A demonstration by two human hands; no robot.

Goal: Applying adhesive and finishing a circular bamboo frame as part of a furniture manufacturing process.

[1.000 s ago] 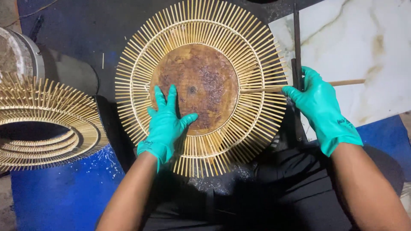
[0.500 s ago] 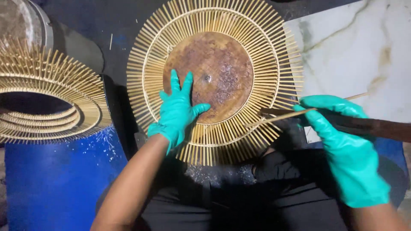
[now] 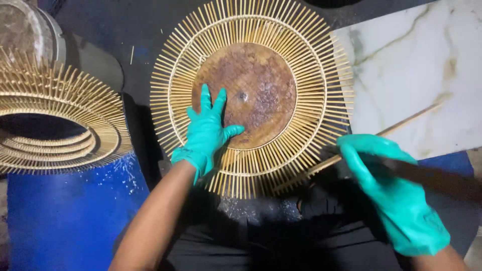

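A round frame of thin bamboo sticks [image 3: 311, 75] fans out like a sunburst around a rusty brown disc [image 3: 256, 85]. My left hand [image 3: 207, 131], in a teal glove, lies flat with spread fingers on the disc's lower left edge and the sticks beside it. My right hand [image 3: 389, 193], also in a teal glove, is closed on a dark-handled tool [image 3: 437, 175] at the frame's lower right rim. A single long bamboo stick [image 3: 401, 123] runs from under that hand up to the right over the marble.
A stack of similar bamboo rings [image 3: 55, 125] rests on a blue drum [image 3: 65, 216] at the left. A white marble slab [image 3: 427, 65] lies at the right. A grey metal lid [image 3: 30, 30] shows at the top left. My dark clothing fills the bottom.
My right hand has dropped from the frame's right side to its lower right rim and now grips the dark tool. The long stick has tilted. My left hand stays on the disc.
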